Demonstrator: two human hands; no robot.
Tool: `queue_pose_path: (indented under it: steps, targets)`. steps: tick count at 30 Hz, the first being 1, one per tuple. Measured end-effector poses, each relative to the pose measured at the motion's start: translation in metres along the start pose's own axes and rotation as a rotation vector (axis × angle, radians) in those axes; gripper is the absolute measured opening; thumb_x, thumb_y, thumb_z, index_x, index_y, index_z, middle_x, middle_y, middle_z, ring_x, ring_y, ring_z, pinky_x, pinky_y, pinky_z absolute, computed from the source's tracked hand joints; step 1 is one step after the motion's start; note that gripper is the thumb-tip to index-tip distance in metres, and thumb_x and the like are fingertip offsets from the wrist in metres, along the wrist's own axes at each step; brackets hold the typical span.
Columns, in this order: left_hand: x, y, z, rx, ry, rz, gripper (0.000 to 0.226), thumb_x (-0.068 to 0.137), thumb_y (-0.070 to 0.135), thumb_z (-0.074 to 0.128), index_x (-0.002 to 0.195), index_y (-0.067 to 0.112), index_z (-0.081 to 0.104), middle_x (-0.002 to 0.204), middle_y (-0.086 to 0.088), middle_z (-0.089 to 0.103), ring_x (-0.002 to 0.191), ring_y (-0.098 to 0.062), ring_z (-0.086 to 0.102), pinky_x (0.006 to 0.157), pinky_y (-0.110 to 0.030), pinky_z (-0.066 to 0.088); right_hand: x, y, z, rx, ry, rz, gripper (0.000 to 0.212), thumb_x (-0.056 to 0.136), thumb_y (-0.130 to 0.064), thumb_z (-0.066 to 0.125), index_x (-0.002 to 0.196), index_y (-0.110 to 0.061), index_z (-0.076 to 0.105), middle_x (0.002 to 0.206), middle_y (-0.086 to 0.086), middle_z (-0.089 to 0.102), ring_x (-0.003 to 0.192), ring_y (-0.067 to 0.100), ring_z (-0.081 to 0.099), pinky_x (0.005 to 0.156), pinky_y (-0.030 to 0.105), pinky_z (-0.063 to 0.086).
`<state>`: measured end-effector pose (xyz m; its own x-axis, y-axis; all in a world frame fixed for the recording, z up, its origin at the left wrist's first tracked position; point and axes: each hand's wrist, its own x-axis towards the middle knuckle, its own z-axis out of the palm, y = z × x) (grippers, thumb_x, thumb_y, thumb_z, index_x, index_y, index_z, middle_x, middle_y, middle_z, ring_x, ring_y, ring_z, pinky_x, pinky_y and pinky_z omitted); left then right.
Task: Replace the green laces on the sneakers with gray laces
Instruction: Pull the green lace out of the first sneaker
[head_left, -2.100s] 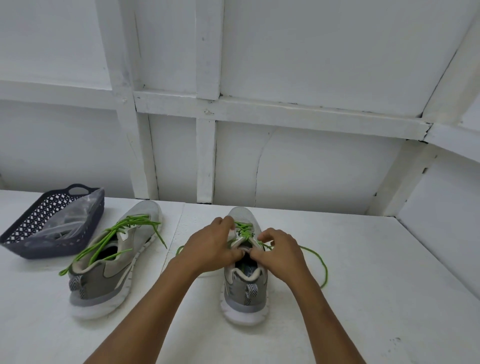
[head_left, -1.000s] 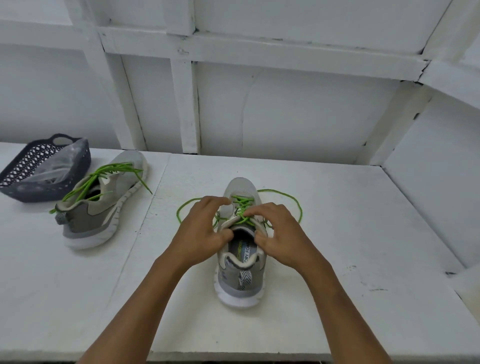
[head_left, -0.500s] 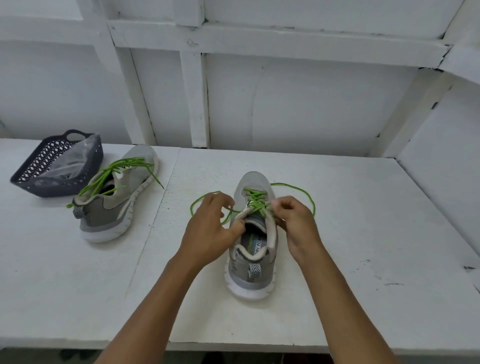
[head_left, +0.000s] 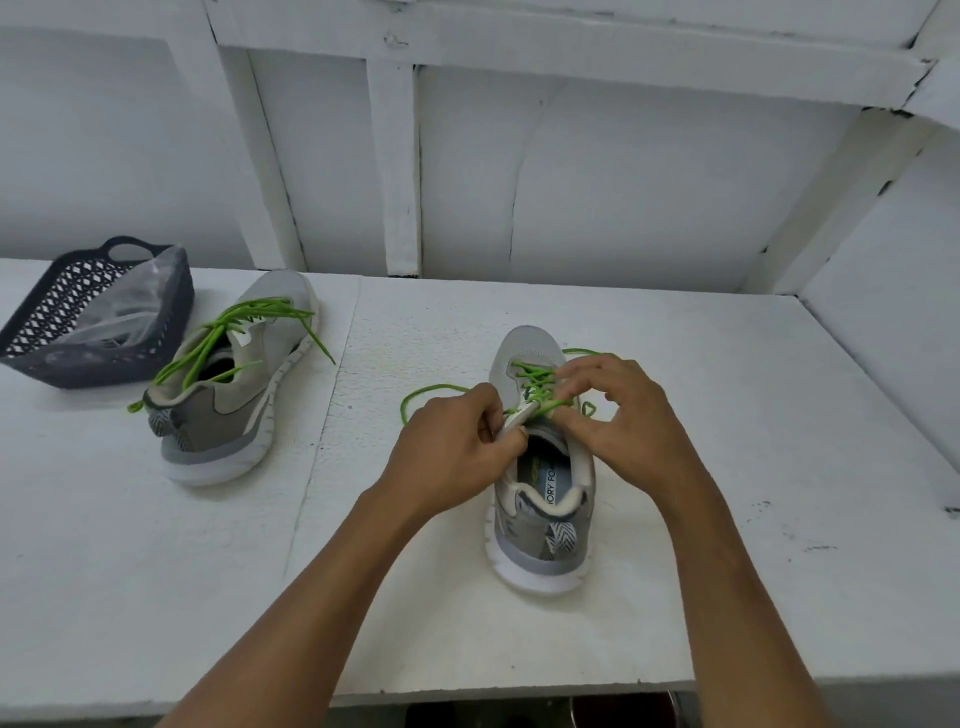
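Note:
A gray sneaker (head_left: 540, 519) stands in front of me, heel toward me, still threaded with a green lace (head_left: 535, 382). My left hand (head_left: 452, 452) pinches the top of its tongue at the left side. My right hand (head_left: 618, 415) has its fingers curled over the lace crossings and pinches a strand of the lace. Loose green loops trail onto the table on both sides of the shoe. A second gray sneaker (head_left: 234, 395) lies to the left, its green lace (head_left: 234, 332) loosened and hanging out.
A dark perforated basket (head_left: 62, 332) holding a clear plastic bag (head_left: 124, 306) sits at the far left of the white table (head_left: 727, 467). White walls close the back and right. The table's front edge runs below my forearms.
The camera view has shifted, so the shoe sits more to the right. My right hand has moved up over the lace crossings; my left hand keeps its hold at the tongue.

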<state>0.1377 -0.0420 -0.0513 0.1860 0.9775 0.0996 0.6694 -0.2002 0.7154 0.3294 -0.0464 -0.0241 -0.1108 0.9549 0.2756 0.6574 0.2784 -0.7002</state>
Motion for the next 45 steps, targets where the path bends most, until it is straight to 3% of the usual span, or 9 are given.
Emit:
queue_pose_path:
  steps: [8,16,21,26,29,32,35,39,45]
  targets:
    - [0.003,0.002,0.0,0.016,-0.046,0.003,0.025,0.079,0.044,0.055,0.073,0.02,0.052,0.058,0.003,0.054,0.06,-0.017,0.051,0.056,-0.033,0.038,0.008,0.006,0.029,1.366,0.428,0.684,0.021,0.096,0.001,0.05,0.077,-0.007,0.053,0.074,0.011,0.072,0.078,0.023,0.066,0.068,0.03,0.059]
    - [0.006,-0.001,-0.002,-0.018,-0.046,0.008,0.024,0.073,0.044,0.055,0.064,0.026,0.043,0.056,0.006,0.047,0.057,-0.01,0.044,0.055,-0.032,0.035,-0.001,0.006,0.003,0.49,-0.025,0.119,0.027,0.075,-0.007,0.062,0.098,-0.019,0.07,0.112,-0.008,0.07,0.115,0.01,0.061,0.09,0.027,0.051]
    - [0.008,0.003,-0.004,-0.041,-0.1,-0.041,0.024,0.081,0.037,0.066,0.071,0.022,0.05,0.058,0.007,0.05,0.056,-0.007,0.044,0.055,-0.031,0.036,0.007,0.0,0.009,0.016,-0.101,0.074,0.008,0.078,-0.018,0.082,0.079,-0.022,0.075,0.103,-0.018,0.067,0.108,0.004,0.057,0.097,0.034,0.045]
    - [0.011,0.003,-0.008,-0.063,-0.133,-0.053,0.026,0.081,0.038,0.067,0.071,0.022,0.05,0.059,0.008,0.051,0.057,-0.007,0.045,0.055,-0.029,0.035,0.01,0.001,0.003,-0.125,-0.171,0.006,0.01,0.075,-0.025,0.085,0.079,-0.026,0.076,0.109,-0.019,0.062,0.111,0.004,0.046,0.096,0.015,0.033]
    - [0.012,0.003,-0.008,-0.064,-0.147,-0.052,0.025,0.08,0.036,0.068,0.07,0.022,0.05,0.06,0.007,0.052,0.058,-0.008,0.045,0.057,-0.031,0.036,0.01,0.003,0.004,-0.003,-0.143,0.02,0.016,0.084,-0.015,0.076,0.077,-0.028,0.068,0.109,-0.02,0.065,0.112,0.004,0.053,0.099,0.026,0.04]
    - [0.01,0.004,-0.008,-0.06,-0.145,-0.075,0.023,0.08,0.035,0.066,0.072,0.021,0.05,0.059,0.007,0.052,0.059,-0.01,0.046,0.055,-0.029,0.035,0.016,0.002,0.001,0.648,0.055,0.185,0.012,0.094,-0.011,0.057,0.083,-0.016,0.056,0.101,0.0,0.075,0.102,0.021,0.069,0.093,0.033,0.053]
    - [0.009,0.004,-0.009,-0.076,-0.138,-0.104,0.023,0.081,0.035,0.066,0.074,0.018,0.051,0.063,0.001,0.059,0.064,-0.017,0.057,0.058,-0.034,0.042,0.022,0.003,-0.015,1.23,0.248,0.394,0.021,0.098,-0.007,0.044,0.079,-0.013,0.045,0.063,0.001,0.063,0.06,0.02,0.064,0.068,0.035,0.059]
    - [0.007,0.005,-0.008,-0.123,-0.13,-0.144,0.023,0.08,0.035,0.068,0.073,0.018,0.054,0.067,-0.003,0.064,0.069,-0.022,0.066,0.068,-0.045,0.052,0.024,0.004,-0.028,0.763,0.054,0.384,0.019,0.097,-0.019,0.06,0.079,-0.015,0.054,0.056,-0.007,0.038,0.048,0.01,0.03,0.049,0.026,0.033]
    - [0.006,0.011,-0.006,-0.121,-0.096,-0.178,0.023,0.077,0.038,0.069,0.072,0.02,0.054,0.066,-0.001,0.065,0.069,-0.02,0.066,0.068,-0.049,0.055,0.026,-0.011,-0.014,-0.035,-0.401,0.16,0.01,0.073,-0.034,0.084,0.074,-0.031,0.074,0.08,-0.01,0.066,0.073,0.007,0.059,0.068,0.029,0.047]
